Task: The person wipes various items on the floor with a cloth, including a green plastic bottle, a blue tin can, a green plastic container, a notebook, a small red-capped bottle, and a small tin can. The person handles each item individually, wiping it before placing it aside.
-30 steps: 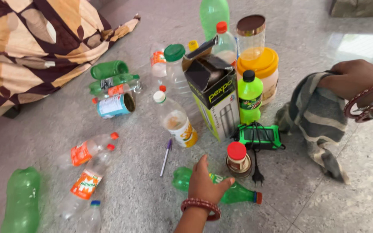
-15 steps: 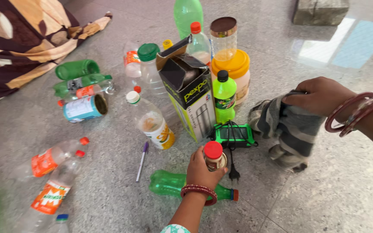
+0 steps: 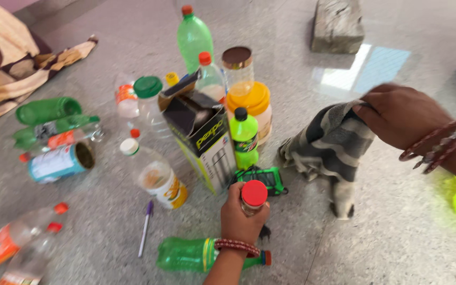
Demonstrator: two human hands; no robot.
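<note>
Left hand: the left hand is wrapped around a small jar with a red lid, fingers closed on its body, the jar upright and lifted off the floor.
Right hand: the right hand pinches the top of a grey striped cloth, fingers clamped on it; the cloth hangs down with its lower end on the floor.
Just behind the jar: a green device with a black cord lies on the floor, partly hidden by the left hand.
Below the left hand: a green bottle lies on its side under the wrist.
Beyond the device: a bright green bottle with a black cap stands beside an open cardboard box; a jar with an orange lid stands behind them.
Left of the box: a clear bottle with a white cap leans, and a pen lies near it.
Far left: a tin can lies on its side among more bottles.
</note>
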